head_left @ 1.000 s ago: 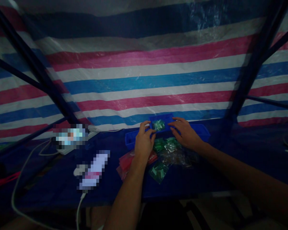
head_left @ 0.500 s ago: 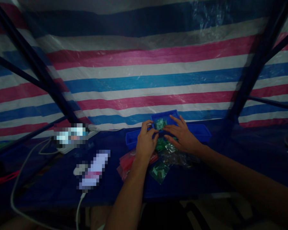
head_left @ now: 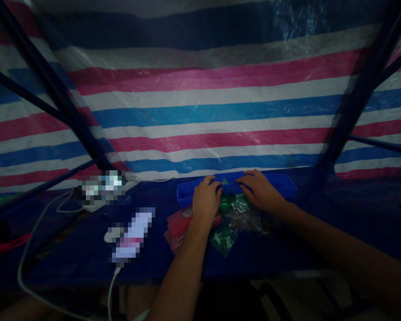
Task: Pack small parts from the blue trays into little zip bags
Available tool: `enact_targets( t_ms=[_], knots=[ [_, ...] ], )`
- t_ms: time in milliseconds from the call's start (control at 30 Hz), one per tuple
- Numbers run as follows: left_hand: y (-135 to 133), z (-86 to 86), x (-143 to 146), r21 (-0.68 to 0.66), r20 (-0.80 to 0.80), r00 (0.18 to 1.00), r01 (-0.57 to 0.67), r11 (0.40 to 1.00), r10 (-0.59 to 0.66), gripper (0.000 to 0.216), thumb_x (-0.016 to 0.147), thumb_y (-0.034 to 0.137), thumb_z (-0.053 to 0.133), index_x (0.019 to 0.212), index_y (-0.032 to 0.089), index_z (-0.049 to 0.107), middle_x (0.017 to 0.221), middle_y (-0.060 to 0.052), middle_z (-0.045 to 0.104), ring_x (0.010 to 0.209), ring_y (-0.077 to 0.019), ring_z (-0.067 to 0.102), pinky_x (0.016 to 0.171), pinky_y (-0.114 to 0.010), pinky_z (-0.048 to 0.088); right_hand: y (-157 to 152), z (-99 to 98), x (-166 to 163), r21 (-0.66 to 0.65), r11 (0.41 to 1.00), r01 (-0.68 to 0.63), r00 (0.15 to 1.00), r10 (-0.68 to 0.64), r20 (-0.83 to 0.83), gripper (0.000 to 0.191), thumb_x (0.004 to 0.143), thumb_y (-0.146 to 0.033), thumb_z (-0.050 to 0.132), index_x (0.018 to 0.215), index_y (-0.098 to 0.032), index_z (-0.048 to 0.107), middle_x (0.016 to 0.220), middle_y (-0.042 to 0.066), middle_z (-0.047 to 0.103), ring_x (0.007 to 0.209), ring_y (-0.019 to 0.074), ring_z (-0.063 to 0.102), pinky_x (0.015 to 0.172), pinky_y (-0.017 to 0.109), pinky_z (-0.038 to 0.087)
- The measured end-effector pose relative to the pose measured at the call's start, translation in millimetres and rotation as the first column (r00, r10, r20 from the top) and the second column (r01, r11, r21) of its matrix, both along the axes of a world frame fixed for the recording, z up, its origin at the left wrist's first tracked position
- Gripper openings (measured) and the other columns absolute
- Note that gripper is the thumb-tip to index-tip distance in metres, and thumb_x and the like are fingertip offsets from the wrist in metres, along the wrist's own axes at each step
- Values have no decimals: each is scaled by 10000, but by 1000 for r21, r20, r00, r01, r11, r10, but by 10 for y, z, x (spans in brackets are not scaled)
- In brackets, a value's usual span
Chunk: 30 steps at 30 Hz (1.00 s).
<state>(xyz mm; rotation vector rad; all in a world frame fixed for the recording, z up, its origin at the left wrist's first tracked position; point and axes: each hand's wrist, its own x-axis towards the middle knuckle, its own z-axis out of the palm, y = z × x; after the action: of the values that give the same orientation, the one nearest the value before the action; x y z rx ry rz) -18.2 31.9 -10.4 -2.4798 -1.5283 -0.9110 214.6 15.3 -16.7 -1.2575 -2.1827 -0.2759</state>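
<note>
A small blue plastic bin [head_left: 230,188] sits between my hands at the back of the table, with a bit of a green packet [head_left: 224,181] showing over its near wall. My left hand [head_left: 206,196] grips its left side, fingers curled at the rim. At the right side, my right hand [head_left: 259,191] holds the same bin with bent fingers. Just in front lie green packets [head_left: 239,203] and clear bags [head_left: 249,221] with dark contents. One green bag [head_left: 224,240] of small light pieces lies nearer me. Pink bags [head_left: 178,226] are partly hidden by my left forearm.
Blue trays stand either side, a left one [head_left: 184,192] and a right one [head_left: 285,185]. To the left are a blurred phone [head_left: 133,236] on a white cable [head_left: 110,290], a white round object [head_left: 114,233] and a power strip [head_left: 98,203]. A striped sheet [head_left: 203,111] hangs behind.
The blue bin, tilted up with its inside facing me before, now sits lower and flatter. My right hand has moved from over the packet in it to the bin's right side.
</note>
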Motion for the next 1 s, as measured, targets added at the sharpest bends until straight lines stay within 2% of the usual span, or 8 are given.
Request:
enact_targets(
  t_ms=[67,133,233,300,433,667,833,1000],
  knots=[
    [-7,8,-16,5,-24,997,-77,997,77,395,974,394,620,1341,248,624,1381,-109,588,1182,-272,618,1040,-404,473,-3,67,66,9,1000,30,999,-30,-24,338,1023,-316,474,1265,-178,664,1239,120,718,1251,323,566,1123,503,410],
    [-11,16,-44,-10,-68,982,-176,984,175,511,961,496,606,1389,217,577,1315,-145,628,1148,-308,629,1003,-436,477,-10,111,152,-10,989,145,989,-145,-36,381,1028,-426,462,1219,-169,668,1201,151,710,1181,330,608,1046,475,472],
    [-5,16,-88,-70,-189,946,-281,957,264,517,960,607,527,1194,177,695,1145,-169,697,1067,-342,657,968,-472,475,-13,82,291,-139,940,311,950,-307,54,519,986,-628,453,1065,-173,690,1052,171,723,1014,339,674,910,464,532],
    [4,6,-107,-96,-258,930,-296,950,263,528,970,623,481,1047,173,746,1073,-167,720,1033,-344,671,964,-480,471,-3,9,372,-237,912,335,938,-300,171,565,968,-684,438,992,-182,697,1001,169,733,955,331,694,868,453,543],
    [19,-15,-111,-96,-299,921,-289,953,249,507,984,597,459,1025,196,767,1050,-151,742,998,-326,690,942,-466,478,45,-127,456,-297,903,311,934,-233,271,480,993,-606,453,1059,-201,702,1102,161,743,1043,324,699,883,426,544],
    [5,35,-87,-116,-329,906,-320,940,267,543,975,615,457,975,177,776,1031,-177,752,992,-334,705,947,-468,483,147,-142,502,-324,901,290,945,-216,244,542,976,-634,456,1108,-184,728,1126,193,749,1035,361,719,902,478,548],
    [-3,43,-81,-131,-337,901,-332,934,274,527,971,618,469,987,191,777,1010,-166,760,983,-327,712,942,-457,487,206,-98,753,-412,906,97,983,-23,182,518,917,-525,613,1317,-198,658,1355,140,683,1248,332,645,1084,429,476],
    [5,18,-93,-112,-316,913,-305,946,257,482,977,589,486,1016,208,778,1038,-156,760,1007,-331,703,946,-466,474,252,-80,965,-442,881,169,983,-119,138,808,765,-313,771,1500,-139,485,1484,182,578,1324,352,590,1132,442,438]
  ],
)
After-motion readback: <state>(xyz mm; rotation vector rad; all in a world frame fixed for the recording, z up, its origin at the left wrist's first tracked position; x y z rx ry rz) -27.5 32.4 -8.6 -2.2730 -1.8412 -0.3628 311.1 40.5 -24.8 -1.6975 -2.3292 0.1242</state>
